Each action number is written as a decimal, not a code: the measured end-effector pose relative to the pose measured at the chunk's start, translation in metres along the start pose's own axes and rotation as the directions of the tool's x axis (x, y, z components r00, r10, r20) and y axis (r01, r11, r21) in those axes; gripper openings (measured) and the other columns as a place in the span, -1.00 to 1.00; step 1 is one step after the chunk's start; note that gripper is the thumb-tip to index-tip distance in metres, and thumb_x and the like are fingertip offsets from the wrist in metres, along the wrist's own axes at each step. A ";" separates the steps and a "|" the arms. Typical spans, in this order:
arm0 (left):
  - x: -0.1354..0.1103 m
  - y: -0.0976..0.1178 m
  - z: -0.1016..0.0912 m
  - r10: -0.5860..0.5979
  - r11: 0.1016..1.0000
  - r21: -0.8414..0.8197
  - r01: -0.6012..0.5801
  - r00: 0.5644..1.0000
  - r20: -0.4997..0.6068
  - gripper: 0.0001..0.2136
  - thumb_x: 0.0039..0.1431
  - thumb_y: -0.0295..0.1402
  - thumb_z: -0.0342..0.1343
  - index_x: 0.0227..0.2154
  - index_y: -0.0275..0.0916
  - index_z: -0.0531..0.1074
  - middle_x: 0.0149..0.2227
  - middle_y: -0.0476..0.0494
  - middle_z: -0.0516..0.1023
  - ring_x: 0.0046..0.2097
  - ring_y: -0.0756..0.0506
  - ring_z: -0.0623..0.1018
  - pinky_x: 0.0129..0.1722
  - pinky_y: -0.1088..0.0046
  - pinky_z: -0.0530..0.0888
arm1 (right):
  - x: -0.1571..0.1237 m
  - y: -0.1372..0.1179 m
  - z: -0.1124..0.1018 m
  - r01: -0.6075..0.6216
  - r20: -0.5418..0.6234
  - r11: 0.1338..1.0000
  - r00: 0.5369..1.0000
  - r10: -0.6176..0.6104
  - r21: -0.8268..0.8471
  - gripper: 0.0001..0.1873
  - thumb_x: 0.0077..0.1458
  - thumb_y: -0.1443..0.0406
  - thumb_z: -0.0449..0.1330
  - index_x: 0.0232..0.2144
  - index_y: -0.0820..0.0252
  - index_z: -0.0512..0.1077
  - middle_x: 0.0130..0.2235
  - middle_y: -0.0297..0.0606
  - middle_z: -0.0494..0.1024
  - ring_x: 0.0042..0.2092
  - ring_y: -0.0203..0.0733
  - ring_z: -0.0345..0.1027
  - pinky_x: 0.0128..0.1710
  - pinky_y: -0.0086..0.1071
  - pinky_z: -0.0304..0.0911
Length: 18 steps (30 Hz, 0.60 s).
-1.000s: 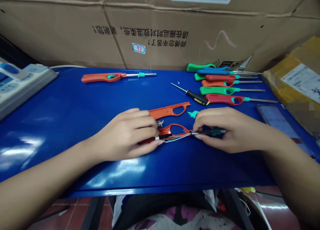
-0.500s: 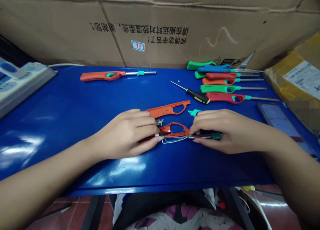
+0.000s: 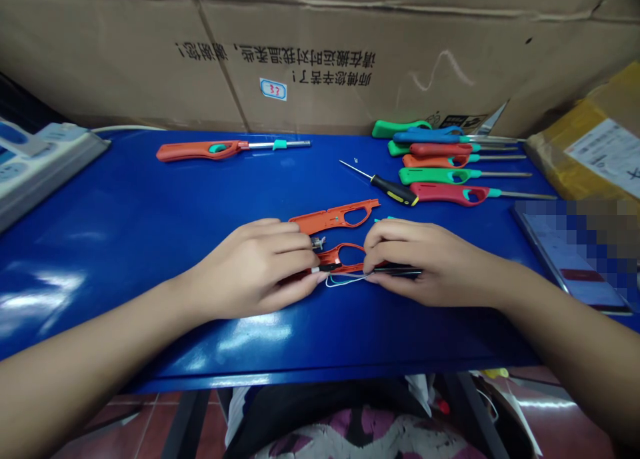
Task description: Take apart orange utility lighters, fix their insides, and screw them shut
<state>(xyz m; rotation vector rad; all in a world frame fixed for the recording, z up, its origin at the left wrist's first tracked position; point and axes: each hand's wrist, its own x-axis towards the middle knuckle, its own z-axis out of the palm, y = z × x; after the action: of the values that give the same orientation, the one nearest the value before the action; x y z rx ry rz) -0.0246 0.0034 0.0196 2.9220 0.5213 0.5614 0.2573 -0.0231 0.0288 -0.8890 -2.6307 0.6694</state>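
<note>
My left hand [image 3: 267, 266] is closed over the near half of an orange lighter casing [image 3: 351, 246], which lies inner side up. A black and white part [image 3: 325, 268] shows at its thumb and fingertip. Thin white and green wires [image 3: 337, 282] loop from there to my right hand [image 3: 417, 259]. That hand pinches a dark, shiny lighter tube [image 3: 400, 271] at the casing's right end; its fingers hide the joint. The other orange casing half [image 3: 335, 219] lies just beyond. A small metal part [image 3: 319, 244] sticks out beside my left fingers. Mostly behind my right hand is a teal piece [image 3: 387, 218].
A black and yellow screwdriver [image 3: 395, 189] lies behind my right hand, near several stacked lighters [image 3: 440, 175]. An orange lighter [image 3: 200, 150] lies at the back left. A power strip [image 3: 45, 159], a phone [image 3: 565, 259] and cardboard boxes [image 3: 310, 112] border the blue table [image 3: 240, 346].
My right hand has moved left along the casing with the tube, covering more of the teal piece. The tube's green end is no longer visible. My left hand has stayed in place.
</note>
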 end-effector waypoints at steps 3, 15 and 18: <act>0.000 0.001 -0.001 0.005 1.000 -0.011 -0.005 1.000 0.001 -0.83 0.36 -0.34 0.07 -0.31 -0.25 0.51 -0.36 -0.13 0.61 -0.28 -0.10 0.56 -0.26 0.36 0.41 | -0.001 0.001 -0.001 -0.001 -0.009 1.000 1.000 0.001 0.031 -0.90 0.25 0.37 0.16 -0.23 0.11 0.46 -0.13 -0.26 0.50 -0.13 -0.25 0.37 -0.15 -0.37 0.23; -0.001 0.002 -0.002 -0.025 0.998 -0.052 0.027 0.999 0.038 -0.82 0.36 -0.31 0.05 -0.25 -0.23 0.54 -0.32 -0.11 0.61 -0.28 -0.08 0.57 -0.26 0.38 0.43 | -0.003 0.001 -0.008 -0.061 -0.106 0.995 0.993 0.053 -0.078 -0.85 0.23 0.33 0.16 -0.15 0.10 0.47 -0.09 -0.21 0.51 -0.09 -0.18 0.40 -0.10 -0.32 0.28; -0.001 0.002 -0.001 -0.032 0.998 -0.059 0.035 0.999 0.041 -0.83 0.36 -0.31 0.06 -0.23 -0.23 0.54 -0.30 -0.11 0.61 -0.27 -0.09 0.58 -0.25 0.37 0.44 | -0.007 0.007 -0.017 -0.269 -0.258 0.924 0.945 0.199 -0.272 -0.85 0.20 0.26 0.17 -0.17 0.12 0.45 -0.15 -0.21 0.53 -0.15 -0.13 0.42 -0.22 -0.30 0.27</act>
<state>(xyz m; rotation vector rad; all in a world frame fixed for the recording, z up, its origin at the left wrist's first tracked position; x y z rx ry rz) -0.0254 0.0013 0.0205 2.8564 0.5382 0.5038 0.2730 -0.0164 0.0388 -1.3036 -2.4788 0.1935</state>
